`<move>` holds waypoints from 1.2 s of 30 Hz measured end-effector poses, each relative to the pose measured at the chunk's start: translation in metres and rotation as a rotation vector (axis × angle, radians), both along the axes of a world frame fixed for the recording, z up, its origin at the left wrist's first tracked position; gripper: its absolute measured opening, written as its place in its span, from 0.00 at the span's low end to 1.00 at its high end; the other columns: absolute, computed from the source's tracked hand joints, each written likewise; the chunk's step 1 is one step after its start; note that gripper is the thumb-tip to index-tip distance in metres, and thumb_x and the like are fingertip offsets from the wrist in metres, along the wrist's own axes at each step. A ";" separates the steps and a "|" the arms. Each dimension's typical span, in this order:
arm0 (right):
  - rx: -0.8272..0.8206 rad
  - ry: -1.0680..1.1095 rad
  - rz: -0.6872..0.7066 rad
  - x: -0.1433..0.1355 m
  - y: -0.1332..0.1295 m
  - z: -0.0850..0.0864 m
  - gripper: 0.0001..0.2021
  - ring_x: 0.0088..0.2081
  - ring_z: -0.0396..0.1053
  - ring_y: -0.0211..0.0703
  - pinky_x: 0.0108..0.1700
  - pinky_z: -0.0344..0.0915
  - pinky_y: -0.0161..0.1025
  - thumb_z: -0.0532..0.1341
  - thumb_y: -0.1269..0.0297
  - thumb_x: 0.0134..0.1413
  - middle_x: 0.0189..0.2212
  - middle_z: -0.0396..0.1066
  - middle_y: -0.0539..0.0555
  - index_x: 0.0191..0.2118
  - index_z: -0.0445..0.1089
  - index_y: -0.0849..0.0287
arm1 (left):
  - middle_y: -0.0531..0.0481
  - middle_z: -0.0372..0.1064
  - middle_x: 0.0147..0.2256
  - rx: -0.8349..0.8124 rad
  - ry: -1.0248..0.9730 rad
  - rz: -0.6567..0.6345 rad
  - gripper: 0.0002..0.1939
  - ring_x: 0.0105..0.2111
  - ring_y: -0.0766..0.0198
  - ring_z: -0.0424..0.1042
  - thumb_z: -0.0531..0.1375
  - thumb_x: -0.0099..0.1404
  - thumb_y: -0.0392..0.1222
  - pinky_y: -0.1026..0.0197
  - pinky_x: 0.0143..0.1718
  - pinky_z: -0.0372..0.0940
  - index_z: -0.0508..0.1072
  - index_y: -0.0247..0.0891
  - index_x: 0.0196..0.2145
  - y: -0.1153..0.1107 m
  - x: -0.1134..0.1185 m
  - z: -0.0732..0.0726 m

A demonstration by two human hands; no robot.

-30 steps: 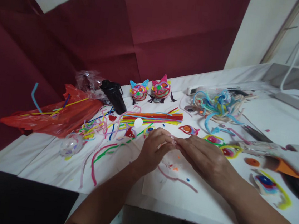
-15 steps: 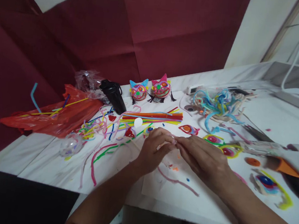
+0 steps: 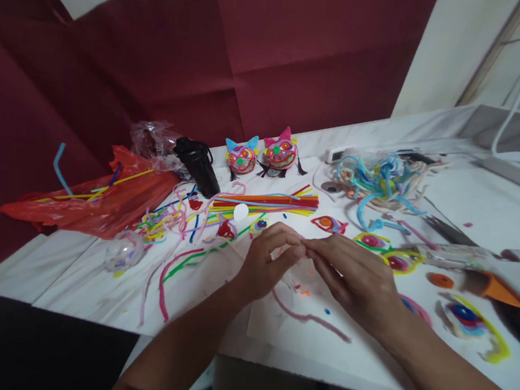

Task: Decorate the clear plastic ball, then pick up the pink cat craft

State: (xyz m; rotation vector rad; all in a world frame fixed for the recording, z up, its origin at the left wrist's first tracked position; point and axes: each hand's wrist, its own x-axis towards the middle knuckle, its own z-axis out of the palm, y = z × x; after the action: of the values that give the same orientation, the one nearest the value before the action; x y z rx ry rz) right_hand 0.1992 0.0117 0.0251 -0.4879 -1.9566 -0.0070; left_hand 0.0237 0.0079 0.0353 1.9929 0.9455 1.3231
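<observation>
My left hand (image 3: 268,262) and my right hand (image 3: 356,278) meet over the white tabletop (image 3: 289,355), fingertips pressed together. Both are closed in a pinch on a pink pipe cleaner (image 3: 307,317); the pinched part is mostly hidden by the fingers. Its loose length hangs out below them and trails to the right over a paper sheet. Near my left fingers lies a small coiled eye shape (image 3: 259,226). Beyond my right hand are a red-rimmed eye (image 3: 328,224) and yellow-rimmed ones (image 3: 400,262), also coiled from fuzzy strands.
A pipe cleaner bundle (image 3: 266,202) lies behind my hands. Two cat-like heads (image 3: 240,157) stand at the back, by a black bottle (image 3: 198,168). To the left are a red plastic bag (image 3: 133,196) and a clear ball (image 3: 124,251); to the right, tangled strands (image 3: 386,184) and an orange-nozzled tool (image 3: 505,292).
The fingertips have closed tighter, covering the pink bit that showed between them. The pipe cleaner's loose end has shifted slightly to the right.
</observation>
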 end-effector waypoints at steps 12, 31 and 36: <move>-0.223 0.098 0.069 -0.001 -0.001 -0.001 0.11 0.34 0.72 0.40 0.36 0.68 0.35 0.59 0.76 0.61 0.34 0.74 0.53 0.46 0.71 0.56 | 0.50 0.69 0.34 -0.360 -0.203 -0.103 0.10 0.38 0.63 0.68 0.64 0.62 0.47 0.59 0.45 0.61 0.76 0.37 0.30 0.005 -0.005 -0.004; -0.972 0.188 0.284 0.008 0.006 0.009 0.11 0.23 0.59 0.36 0.22 0.57 0.32 0.63 0.56 0.56 0.22 0.64 0.49 0.32 0.70 0.59 | 0.47 0.73 0.34 -0.234 -0.019 -0.063 0.15 0.38 0.61 0.71 0.65 0.60 0.52 0.57 0.45 0.64 0.75 0.37 0.30 0.005 -0.006 0.002; -0.967 0.106 0.316 0.011 0.007 0.012 0.12 0.21 0.56 0.34 0.20 0.52 0.31 0.60 0.57 0.58 0.19 0.61 0.47 0.29 0.69 0.60 | 0.46 0.74 0.34 -0.280 0.031 -0.126 0.16 0.38 0.60 0.72 0.62 0.63 0.54 0.57 0.45 0.64 0.76 0.36 0.30 0.005 -0.008 0.006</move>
State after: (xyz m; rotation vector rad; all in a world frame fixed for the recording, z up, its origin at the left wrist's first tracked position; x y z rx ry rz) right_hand 0.2101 0.0186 0.0374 -0.7576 -1.8137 1.1783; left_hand 0.0160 0.0130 0.0408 1.8292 0.9467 1.0323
